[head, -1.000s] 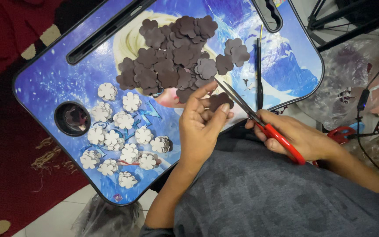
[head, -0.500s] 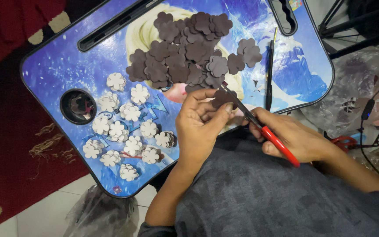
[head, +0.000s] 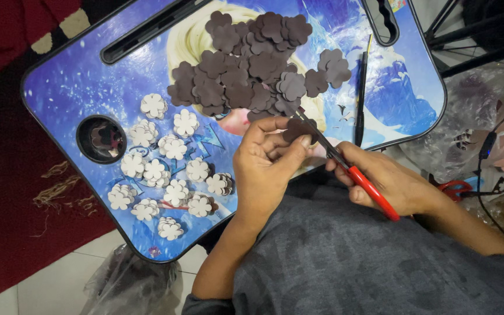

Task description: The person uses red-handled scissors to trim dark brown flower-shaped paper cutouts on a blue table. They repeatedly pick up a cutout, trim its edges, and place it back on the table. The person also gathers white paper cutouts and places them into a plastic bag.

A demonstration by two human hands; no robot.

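We're over a blue picture-printed counter (head: 88, 81), red rug (head: 7, 192) beside it on pale tiles. Just below the brown flower pile (head: 246, 64), our left hand (head: 266, 160) pinches a small dark brown foam piece (head: 296, 128); right hand (head: 389, 181) grips red-handled scissors (head: 351, 169), blades touching it.

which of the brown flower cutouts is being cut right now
The brown piece pinched in the left hand, at the blades of the red-handled scissors. All the other brown cutouts lie piled on the blue tray.
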